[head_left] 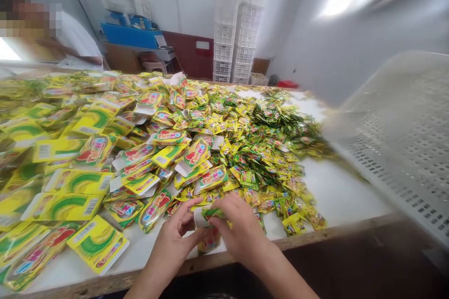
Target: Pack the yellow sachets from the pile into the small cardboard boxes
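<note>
At the near edge of the table, my left hand is closed on a small yellow carton with a white flap standing up. My right hand is beside it, fingers bent over a green sachet at the carton's top. How far the sachet sits inside is hidden by my fingers. Just beyond my hands lies a heap of small green and yellow sachets. To the left, yellow printed cartons are piled up, several with white flaps open.
A pale perforated plastic crate stands close on the right, overhanging the table. Stacked white crates rise by the back wall, near a blue-topped stand. At the far left is another person in a white top.
</note>
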A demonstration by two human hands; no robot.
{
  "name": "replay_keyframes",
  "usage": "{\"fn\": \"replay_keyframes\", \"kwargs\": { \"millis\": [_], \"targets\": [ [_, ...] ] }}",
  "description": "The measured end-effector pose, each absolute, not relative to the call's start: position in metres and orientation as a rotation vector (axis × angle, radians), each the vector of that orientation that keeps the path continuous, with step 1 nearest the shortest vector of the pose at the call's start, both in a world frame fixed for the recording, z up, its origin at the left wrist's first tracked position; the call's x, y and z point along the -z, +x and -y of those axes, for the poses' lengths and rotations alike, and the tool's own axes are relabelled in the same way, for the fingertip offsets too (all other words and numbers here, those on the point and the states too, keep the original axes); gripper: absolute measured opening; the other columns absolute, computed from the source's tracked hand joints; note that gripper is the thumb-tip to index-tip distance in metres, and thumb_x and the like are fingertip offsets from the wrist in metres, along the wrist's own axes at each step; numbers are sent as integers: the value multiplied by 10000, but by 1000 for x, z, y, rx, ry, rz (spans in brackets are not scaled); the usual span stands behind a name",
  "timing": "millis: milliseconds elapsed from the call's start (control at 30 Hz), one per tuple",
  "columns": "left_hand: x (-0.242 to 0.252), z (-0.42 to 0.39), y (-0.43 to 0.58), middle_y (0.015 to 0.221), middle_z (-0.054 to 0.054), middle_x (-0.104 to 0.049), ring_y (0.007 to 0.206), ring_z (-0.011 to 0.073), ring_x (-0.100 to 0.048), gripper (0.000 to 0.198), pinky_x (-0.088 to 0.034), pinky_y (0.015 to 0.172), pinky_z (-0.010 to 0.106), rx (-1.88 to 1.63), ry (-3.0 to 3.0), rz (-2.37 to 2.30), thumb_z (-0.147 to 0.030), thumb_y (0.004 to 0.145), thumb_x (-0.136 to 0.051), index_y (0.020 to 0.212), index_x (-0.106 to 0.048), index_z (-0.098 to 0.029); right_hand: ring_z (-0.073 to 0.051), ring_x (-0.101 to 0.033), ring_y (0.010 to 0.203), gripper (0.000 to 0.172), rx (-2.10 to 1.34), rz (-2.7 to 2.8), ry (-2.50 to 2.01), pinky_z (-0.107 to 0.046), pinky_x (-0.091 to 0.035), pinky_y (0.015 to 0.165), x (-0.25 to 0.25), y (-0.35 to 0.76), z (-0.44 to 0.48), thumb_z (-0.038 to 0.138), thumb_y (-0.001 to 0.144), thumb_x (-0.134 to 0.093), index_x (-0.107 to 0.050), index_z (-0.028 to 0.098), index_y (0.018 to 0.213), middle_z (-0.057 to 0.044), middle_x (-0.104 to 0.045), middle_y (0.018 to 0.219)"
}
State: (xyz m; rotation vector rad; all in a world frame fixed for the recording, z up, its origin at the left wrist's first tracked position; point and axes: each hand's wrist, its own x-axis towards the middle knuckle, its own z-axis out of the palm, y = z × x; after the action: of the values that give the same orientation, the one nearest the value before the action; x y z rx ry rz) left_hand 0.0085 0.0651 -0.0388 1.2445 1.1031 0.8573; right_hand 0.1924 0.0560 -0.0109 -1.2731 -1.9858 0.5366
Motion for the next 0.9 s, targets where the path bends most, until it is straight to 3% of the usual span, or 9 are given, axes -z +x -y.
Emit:
{"fn": "replay_keyframes", "kwargs": {
  "millis": [167,267,467,633,900],
  "targets": [
    [47,-51,17,761,-16,-712,768,206,-670,611,-509,716,289,-872,1207,-1090,-313,727,-777,1273,-516,-231,-190,-514,824,151,-481,2424,-1253,-276,-367,696,-35,195,-60,84,785,-621,-613,196,885,-27,-618,856],
    [53,-46,20,773,-2,-715,792,223,-679,574,-513,712,299,-908,1071,-1046,-345,736,-768,1247,-537,-222,-179,-526,844,195,-562,2549,-1083,-259,-374,731,-49,198,-63,47,769,-628,-610,201,887,-16,-629,862],
    [56,-42,16,891,27,-736,895,232,-666,708,-498,857,356,-905,1106,-1010,-331,792,-721,1422,-411,-244,-177,-533,836,224,-612,2367,-1246,-253,-384,708,-24,198,-59,26,780,-580,-560,194,927,-24,-599,879],
    [58,-40,15,842,-9,-698,870,197,-627,758,-481,859,328,-867,1207,-987,-333,865,-644,1513,-256,-271,-188,-528,892,255,-573,2390,-1220,-266,-391,749,-21,194,-55,-1,749,-596,-548,200,899,-25,-591,913],
    [63,-39,13,827,-22,-661,846,183,-600,730,-490,826,296,-915,1194,-1022,-325,844,-675,1487,-330,-305,-198,-515,892,255,-422,2624,-1138,-286,-413,769,-26,189,-62,69,833,-610,-520,177,1045,-49,-594,981]
  ]
}}
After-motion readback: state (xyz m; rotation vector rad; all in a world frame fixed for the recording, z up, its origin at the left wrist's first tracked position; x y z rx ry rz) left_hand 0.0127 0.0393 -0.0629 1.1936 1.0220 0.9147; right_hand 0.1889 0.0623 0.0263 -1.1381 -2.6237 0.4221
